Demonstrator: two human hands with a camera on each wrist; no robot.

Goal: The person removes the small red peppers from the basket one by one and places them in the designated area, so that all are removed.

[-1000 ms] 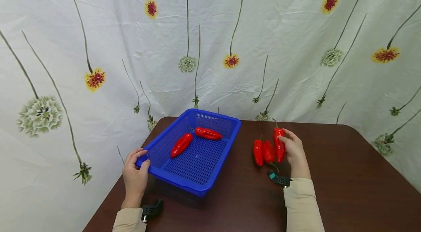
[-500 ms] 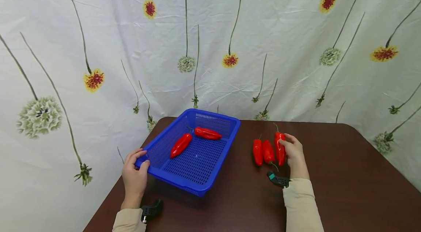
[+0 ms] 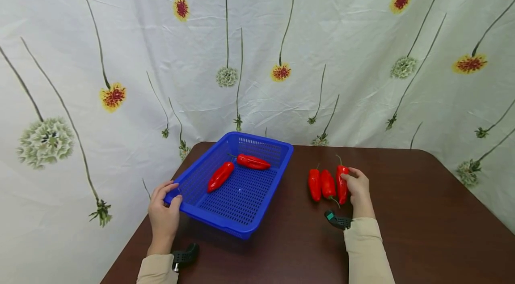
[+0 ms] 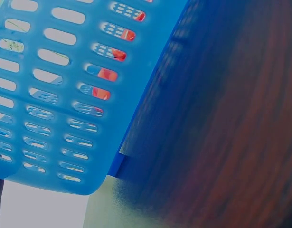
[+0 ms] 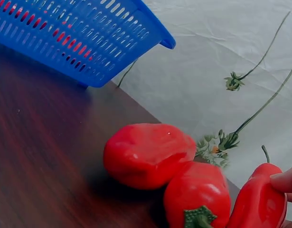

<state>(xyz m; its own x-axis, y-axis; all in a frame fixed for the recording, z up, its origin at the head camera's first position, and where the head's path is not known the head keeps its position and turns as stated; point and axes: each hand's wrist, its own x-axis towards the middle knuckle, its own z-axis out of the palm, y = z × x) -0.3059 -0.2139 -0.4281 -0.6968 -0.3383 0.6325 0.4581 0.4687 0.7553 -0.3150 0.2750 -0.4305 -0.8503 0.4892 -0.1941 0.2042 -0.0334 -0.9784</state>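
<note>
A blue perforated plastic basket (image 3: pixel 263 212) stands on the left part of the table. My left hand (image 3: pixel 164 217) grips its near left corner, thumb and fingers over the rim. Inside the basket lie two red peppers, one slanted (image 3: pixel 221 177) and one more sideways (image 3: pixel 253 162). To the right, my right hand (image 3: pixel 358 190) pinches a red pepper (image 3: pixel 342 185) between thumb and fingers, its stem pointing away from me. Close beside it lie a middle pepper (image 3: pixel 327 183), stem toward me, and a left pepper (image 3: pixel 314 184). In the left wrist view the basket wall (image 4: pixel 65 109) hides the hand.
The dark brown table (image 3: pixel 422 212) ends at a far edge in front of a white flower-printed cloth (image 3: pixel 257 51). Black camera mounts sit on the left wrist (image 3: pixel 186 256) and right wrist (image 3: pixel 337 220).
My right hand has come down and slightly toward me with its pepper, which now lies lower beside the other two. The left hand keeps its hold on the basket.
</note>
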